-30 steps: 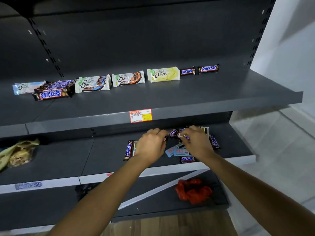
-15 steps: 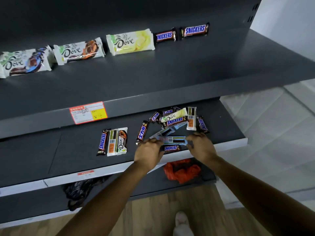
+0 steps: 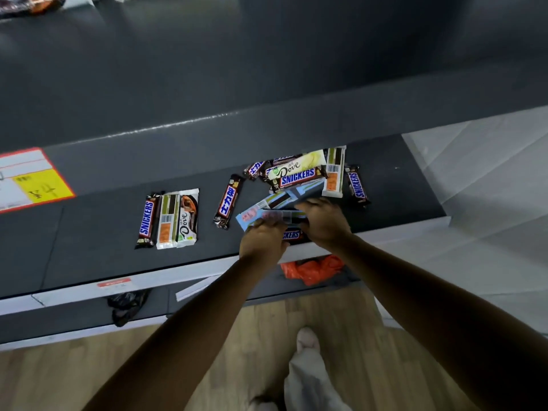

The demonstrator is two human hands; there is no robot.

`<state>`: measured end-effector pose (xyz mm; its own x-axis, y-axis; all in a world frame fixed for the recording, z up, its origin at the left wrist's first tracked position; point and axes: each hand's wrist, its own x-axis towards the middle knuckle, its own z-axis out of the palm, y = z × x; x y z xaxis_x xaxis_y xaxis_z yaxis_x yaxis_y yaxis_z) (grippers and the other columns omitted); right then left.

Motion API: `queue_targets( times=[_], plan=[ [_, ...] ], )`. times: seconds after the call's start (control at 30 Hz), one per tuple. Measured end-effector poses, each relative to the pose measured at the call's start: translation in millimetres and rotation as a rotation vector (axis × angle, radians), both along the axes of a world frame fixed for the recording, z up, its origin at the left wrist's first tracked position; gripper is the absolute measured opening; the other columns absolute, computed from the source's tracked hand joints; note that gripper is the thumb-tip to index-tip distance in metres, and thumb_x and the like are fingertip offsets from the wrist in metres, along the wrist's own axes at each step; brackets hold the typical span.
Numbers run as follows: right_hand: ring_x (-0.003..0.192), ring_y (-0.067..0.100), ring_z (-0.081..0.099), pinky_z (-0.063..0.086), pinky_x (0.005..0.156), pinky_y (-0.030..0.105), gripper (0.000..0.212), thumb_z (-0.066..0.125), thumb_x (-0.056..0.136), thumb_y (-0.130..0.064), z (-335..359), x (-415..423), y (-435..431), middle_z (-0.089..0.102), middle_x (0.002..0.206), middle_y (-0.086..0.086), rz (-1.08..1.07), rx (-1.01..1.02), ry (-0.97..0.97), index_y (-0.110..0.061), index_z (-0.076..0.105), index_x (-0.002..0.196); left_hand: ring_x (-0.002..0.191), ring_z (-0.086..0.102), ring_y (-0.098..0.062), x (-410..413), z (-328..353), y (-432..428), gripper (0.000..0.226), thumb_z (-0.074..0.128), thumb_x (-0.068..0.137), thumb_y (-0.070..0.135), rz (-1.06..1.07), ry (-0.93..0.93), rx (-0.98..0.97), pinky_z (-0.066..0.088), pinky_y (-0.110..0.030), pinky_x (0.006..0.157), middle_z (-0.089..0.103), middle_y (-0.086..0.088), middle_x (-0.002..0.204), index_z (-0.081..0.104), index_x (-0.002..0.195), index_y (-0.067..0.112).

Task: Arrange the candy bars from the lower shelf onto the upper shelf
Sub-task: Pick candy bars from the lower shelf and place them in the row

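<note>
Left hand (image 3: 261, 241) and right hand (image 3: 324, 222) are now back from the pile (image 3: 296, 173) at the lower shelf (image 3: 89, 250) front edge, both gripping a pale blue bar (image 3: 250, 216), likely bound for the upper shelf (image 3: 267, 69) next.

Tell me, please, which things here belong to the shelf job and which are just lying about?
Job: blue bars held by left hand and right hand; heap of candy bars; three bars side by side; lone bar; lower shelf; upper shelf.
Lying about: orange bag; black bag; price label.
</note>
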<state>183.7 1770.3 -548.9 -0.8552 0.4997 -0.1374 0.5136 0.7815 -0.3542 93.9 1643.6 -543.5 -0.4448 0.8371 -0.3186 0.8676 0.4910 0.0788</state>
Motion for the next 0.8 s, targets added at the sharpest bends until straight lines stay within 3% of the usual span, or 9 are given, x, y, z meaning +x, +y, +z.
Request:
queue_targets(
  times=[0.1,0.4,0.6,0.73,0.8],
  plan=[
    [0.118,0.027,0.050,0.042,0.096,0.044,0.039,0.055,0.088,-0.034,-7.8,-6.6,-1.1,0.057,0.126,0.007,0.043,0.034,-0.044,-0.016,0.054,0.122,0.132,0.035,-0.028,-3.5,-9.5,3.7,0.065,0.050,0.092,0.043,-0.020,0.003,-0.025,0.032,-0.037,0.106,0.033,-0.010,0.148,0.025,0.146,0.018],
    [0.120,0.026,0.047,0.045,0.096,0.043,0.046,0.063,0.085,-0.024,-13.6,-7.7,14.0,0.054,0.127,0.008,0.100,0.022,-0.160,-0.013,0.050,0.127,0.123,0.043,-0.025,-17.6,-18.1,7.0,0.052,0.061,0.085,0.044,0.005,-0.143,0.053,0.038,-0.034,0.101,0.044,-0.007,0.138,0.050,0.130,0.020],
    [0.121,0.026,0.043,0.044,0.096,0.041,0.051,0.062,0.084,-0.030,-10.5,-4.0,15.5,0.050,0.126,0.010,0.125,0.051,-0.173,-0.010,0.047,0.129,0.118,0.049,-0.026,-15.8,-19.3,6.4,0.054,0.054,0.090,0.041,0.052,-0.097,0.012,0.044,-0.035,0.095,0.050,-0.011,0.133,0.041,0.135,0.014],
    [0.115,0.029,0.047,0.047,0.091,0.040,0.044,0.060,0.084,-0.027,-4.9,-2.1,9.6,0.052,0.120,0.013,0.111,0.092,-0.208,-0.006,0.050,0.122,0.134,0.033,-0.029,-12.9,-17.8,4.7,0.062,0.045,0.096,0.034,-0.028,-0.030,-0.043,0.036,-0.038,0.106,0.027,-0.013,0.151,0.017,0.148,0.015],
    [0.111,0.029,0.049,0.048,0.088,0.039,0.044,0.060,0.083,-0.026,-2.9,1.3,6.5,0.052,0.117,0.013,0.104,0.093,-0.228,-0.005,0.050,0.120,0.132,0.036,-0.027,-14.6,-18.4,3.3,0.053,0.043,0.097,0.027,-0.013,-0.021,-0.003,0.037,-0.037,0.105,0.029,-0.011,0.149,0.025,0.146,0.015]
  ],
)
